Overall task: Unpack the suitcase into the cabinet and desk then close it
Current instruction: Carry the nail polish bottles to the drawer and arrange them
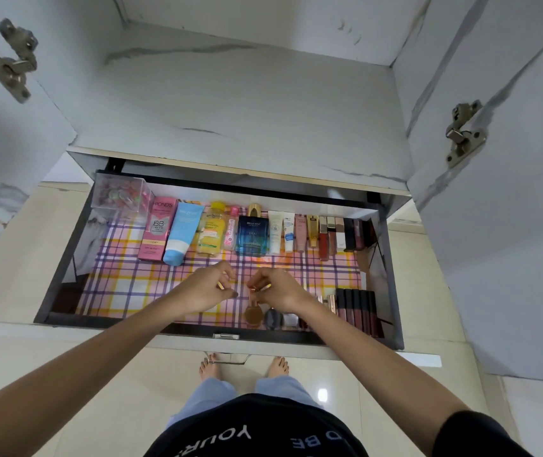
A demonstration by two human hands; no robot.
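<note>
Open drawer (pixel 62 258), pulled out below a cabinet shelf (pixel 247 110); checked liner (pixel 125 285) on its floor.

Back row, left to right:
- clear box (pixel 121 196) of small coloured pieces
- pink carton (pixel 157 229)
- blue-and-white tube (pixel 181 235)
- yellow bottle (pixel 212 232)
- blue perfume bottle (pixel 253 234) with a gold cap
- white tubes (pixel 275 232)
- lipsticks (pixel 329 235)

Front right: dark lipsticks (pixel 359 308), with small jars (pixel 273 318) beside them.

Over the liner:
- left hand (pixel 204 288), fingers curled, pinching a small pale piece (pixel 220 285), kind unclear
- right hand (pixel 280 290), pinching a small gold item (pixel 253 289)

The two hands are near each other but apart.
</note>
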